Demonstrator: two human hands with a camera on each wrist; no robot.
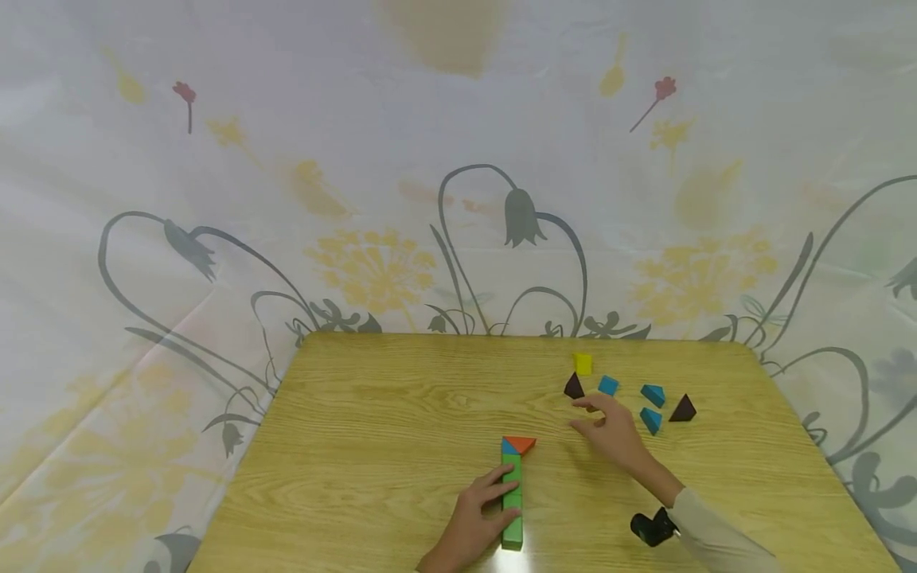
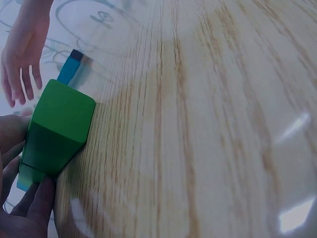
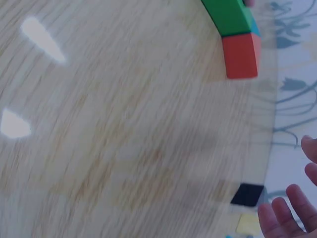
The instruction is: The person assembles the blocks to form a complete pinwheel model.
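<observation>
A row of green blocks (image 1: 512, 529) lies on the wooden table, pointing away from me. At its far end sit a blue triangular block (image 1: 509, 447) and an orange-red triangular block (image 1: 523, 443), side by side. My left hand (image 1: 474, 513) holds the row from its left, thumb and fingers on the green blocks. Farther right, my right hand (image 1: 612, 434) hovers over the table with thumb and fingers apart and nothing between them. Just beyond its fingertips is a dark brown triangular block (image 1: 574, 387), partly hidden in the head view.
Beyond the right hand are a yellow block (image 1: 583, 364) and a blue block (image 1: 607, 385). To its right lie two blue triangular blocks (image 1: 651, 420) and another dark triangular block (image 1: 684, 408). A flower-printed curtain (image 1: 473, 263) hangs behind the table (image 1: 358, 446).
</observation>
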